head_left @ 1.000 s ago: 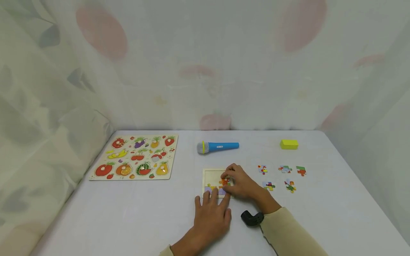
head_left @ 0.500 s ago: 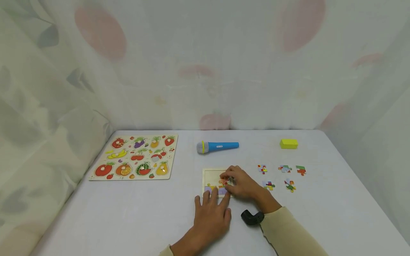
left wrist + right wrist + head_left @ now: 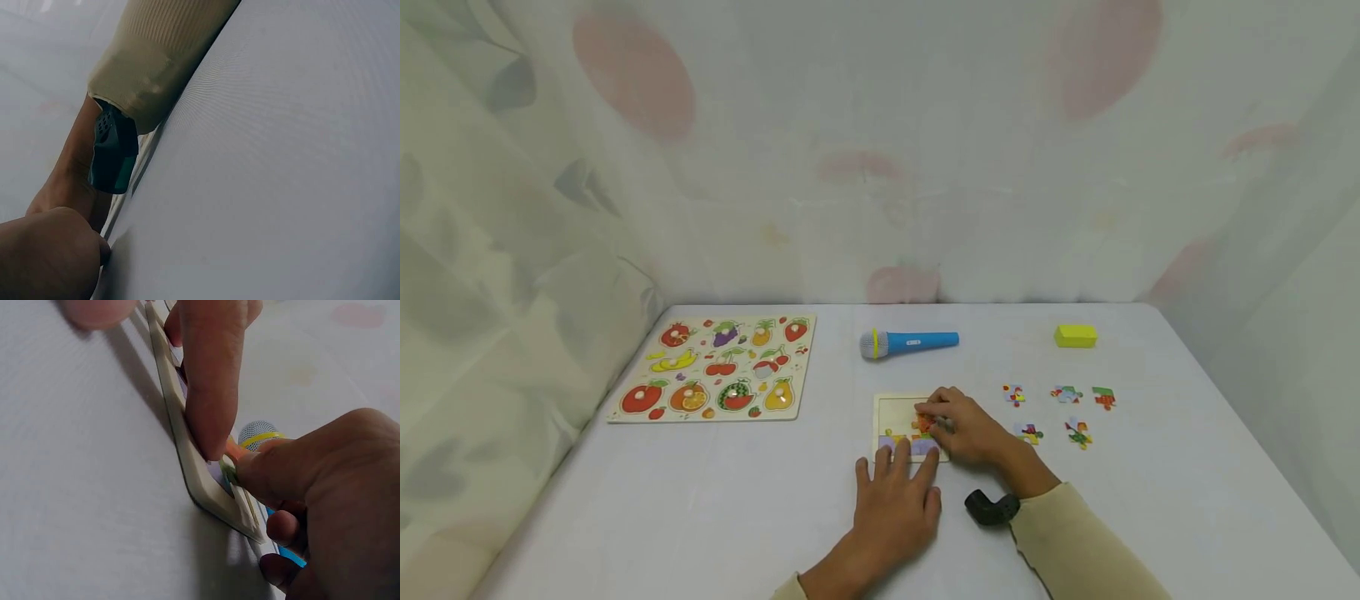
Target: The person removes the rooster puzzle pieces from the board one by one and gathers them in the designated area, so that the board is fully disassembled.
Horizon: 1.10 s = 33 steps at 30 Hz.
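A small wooden puzzle tray lies in front of me, with purple and yellow pieces along its near side. My right hand pinches an orange-red jigsaw piece at the tray's right side, just above the near row. Its fingers hide part of that piece. My left hand rests fingers spread, tips on the tray's near edge. In the right wrist view, a left fingertip presses close beside the right thumb at the tray's frame.
Several loose jigsaw pieces lie right of the tray. Behind stand a blue toy microphone and a yellow block. A fruit puzzle board lies at the left. A black wrist device sits at my right cuff.
My right fingers have shifted slightly while working the orange-red piece at the tray's right side, its angle and visible part changing. The left hand has stayed in place.
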Tool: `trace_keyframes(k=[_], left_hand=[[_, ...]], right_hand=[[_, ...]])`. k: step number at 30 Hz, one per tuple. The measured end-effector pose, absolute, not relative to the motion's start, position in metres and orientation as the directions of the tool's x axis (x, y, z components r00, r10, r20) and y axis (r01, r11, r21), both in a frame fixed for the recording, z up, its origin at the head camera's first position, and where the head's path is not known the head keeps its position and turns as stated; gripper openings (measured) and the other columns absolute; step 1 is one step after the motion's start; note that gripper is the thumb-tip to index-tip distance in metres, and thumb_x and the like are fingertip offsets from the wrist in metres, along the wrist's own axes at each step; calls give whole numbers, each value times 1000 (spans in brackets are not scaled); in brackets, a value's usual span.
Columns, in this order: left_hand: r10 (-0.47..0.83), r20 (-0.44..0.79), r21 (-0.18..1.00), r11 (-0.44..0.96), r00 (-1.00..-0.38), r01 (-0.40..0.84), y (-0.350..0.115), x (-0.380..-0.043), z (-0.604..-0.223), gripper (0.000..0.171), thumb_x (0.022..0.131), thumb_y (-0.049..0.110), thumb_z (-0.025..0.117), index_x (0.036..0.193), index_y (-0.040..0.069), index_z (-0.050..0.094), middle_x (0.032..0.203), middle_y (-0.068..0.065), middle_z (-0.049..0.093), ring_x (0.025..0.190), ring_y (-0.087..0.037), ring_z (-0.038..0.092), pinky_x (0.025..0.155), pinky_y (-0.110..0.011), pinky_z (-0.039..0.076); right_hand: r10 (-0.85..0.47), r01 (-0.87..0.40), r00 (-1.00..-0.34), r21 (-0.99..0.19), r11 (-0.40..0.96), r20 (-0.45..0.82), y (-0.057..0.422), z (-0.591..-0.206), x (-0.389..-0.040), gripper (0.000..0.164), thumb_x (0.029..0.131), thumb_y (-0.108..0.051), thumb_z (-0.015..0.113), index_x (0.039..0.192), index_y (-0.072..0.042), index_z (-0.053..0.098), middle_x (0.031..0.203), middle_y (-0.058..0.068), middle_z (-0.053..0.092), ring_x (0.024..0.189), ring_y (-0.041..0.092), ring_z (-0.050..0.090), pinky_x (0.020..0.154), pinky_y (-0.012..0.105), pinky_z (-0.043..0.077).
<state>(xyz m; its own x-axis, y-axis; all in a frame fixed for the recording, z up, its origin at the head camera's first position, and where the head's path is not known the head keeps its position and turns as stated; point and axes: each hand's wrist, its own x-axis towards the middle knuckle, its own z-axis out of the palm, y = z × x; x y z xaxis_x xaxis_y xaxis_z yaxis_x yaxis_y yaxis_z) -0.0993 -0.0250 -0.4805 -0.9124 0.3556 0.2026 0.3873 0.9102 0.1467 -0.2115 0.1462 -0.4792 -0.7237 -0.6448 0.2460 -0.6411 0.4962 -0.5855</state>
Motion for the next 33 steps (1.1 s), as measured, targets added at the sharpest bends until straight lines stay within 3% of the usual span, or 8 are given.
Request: trace_keyframes(k=[8,15,23,33], left_hand=[[356,202,137,912,-912,386,-25,-99,-482,47,95,39,48,139,24,54,133,-17,45,118,-39,38,85,-63,28],[354,195,142,913,-915,383,-25,-99,-481,47,95,39,48,138,24,55,134,-17,45,118,-39,38,86,-63,28],[344,218,155,912,-913,380,-25,-100,-480,46,94,39,49,138,24,55,132,-16,46,118,-38,38,86,-62,28],[326,173,189,915,-930,356,-25,-99,-480,47,94,40,48,139,27,54,133,-14,46,119,-35,37,87,-60,27]], right_hand=[[-646,-624,-732,-593,509,216,146,-478,-210,39,87,-12,69,125,-6,65,105,-4,53,97,15,47,84,39,42],[-649,-626,-733,-573,529,203,145,-475,-208,37,90,-7,65,127,-4,63,106,-2,54,98,16,49,86,40,42],[-590,-637,-754,-542,548,291,149,-466,-211,37,90,-11,67,126,-4,63,115,1,62,106,18,55,90,42,45],[-541,-723,-686,-542,429,487,171,-452,-206,38,83,0,73,120,2,65,109,6,68,95,23,62,81,42,49]])
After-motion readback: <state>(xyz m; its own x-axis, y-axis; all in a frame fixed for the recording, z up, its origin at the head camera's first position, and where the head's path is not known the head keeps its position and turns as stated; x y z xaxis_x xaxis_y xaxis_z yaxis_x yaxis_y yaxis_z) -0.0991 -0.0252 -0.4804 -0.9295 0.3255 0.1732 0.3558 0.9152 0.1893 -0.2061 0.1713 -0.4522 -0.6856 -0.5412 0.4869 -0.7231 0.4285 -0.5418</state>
